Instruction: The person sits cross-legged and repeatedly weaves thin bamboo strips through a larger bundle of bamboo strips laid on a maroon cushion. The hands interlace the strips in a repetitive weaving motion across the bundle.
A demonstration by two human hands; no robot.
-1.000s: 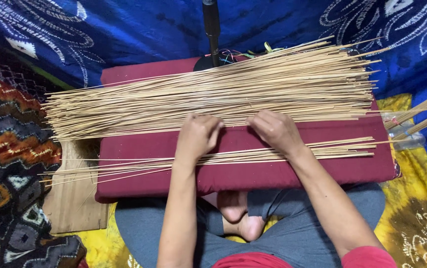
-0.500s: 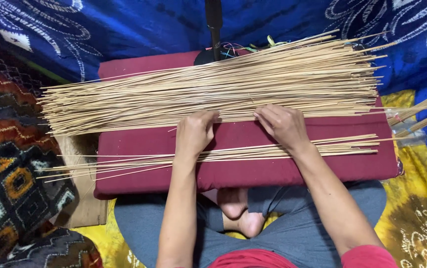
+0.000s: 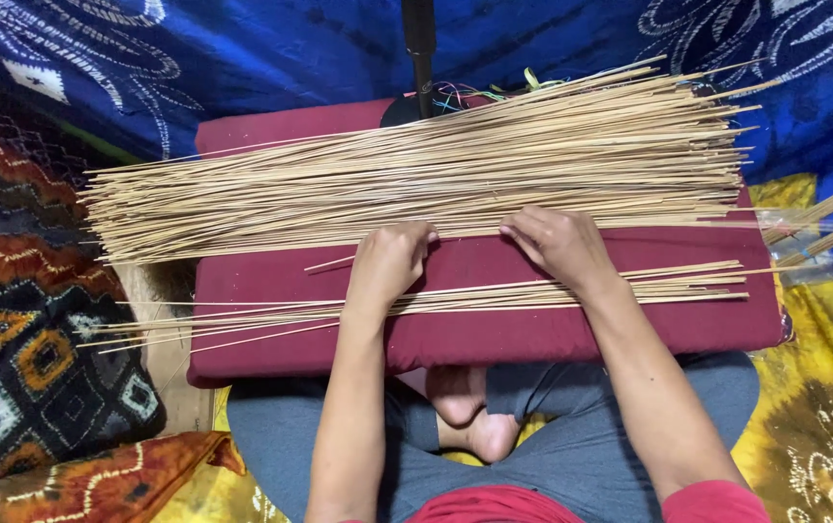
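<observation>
Mostly maroon cushion [image 3: 532,334] across lap | big pile of thin sticks [image 3: 416,179] on its far half | small stick row [image 3: 494,295] on near half | black pole [image 3: 421,48] beyond cushion | left hand [image 3: 389,263], right hand [image 3: 557,242] flat, fingertips on big pile's near edge, grasping nothing
</observation>
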